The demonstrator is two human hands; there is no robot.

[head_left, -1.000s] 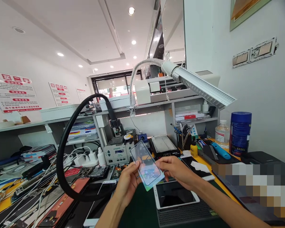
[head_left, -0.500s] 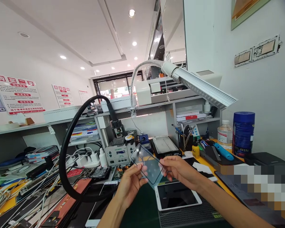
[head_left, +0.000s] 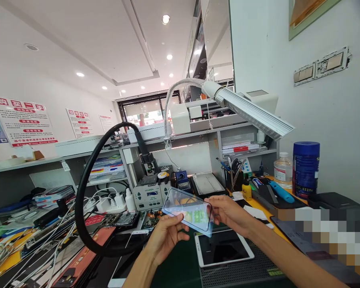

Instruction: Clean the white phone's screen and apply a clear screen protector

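A clear screen protector (head_left: 183,202) with a thin black border is held up in front of me, tilted, with green markings showing through its lower right part. My left hand (head_left: 168,232) pinches its near lower edge between thumb and fingers. At its right end my right hand (head_left: 226,212) grips the edge, thumb on top and some fingers hidden behind. Below my right hand a white-framed phone (head_left: 223,249) lies screen up, dark, partly on a black perforated mat (head_left: 240,276).
A thick black hose (head_left: 84,192) loops up left of my left arm beside a rework station (head_left: 150,196). Phone parts and cables crowd the left. A tool holder (head_left: 234,176), a yellow bottle (head_left: 246,190) and a blue canister (head_left: 306,170) stand right. A white lamp (head_left: 252,110) hangs overhead.
The screen protector has turned in my hands to lie flatter and more sideways, and green markings now show through it. The phone stays in place.
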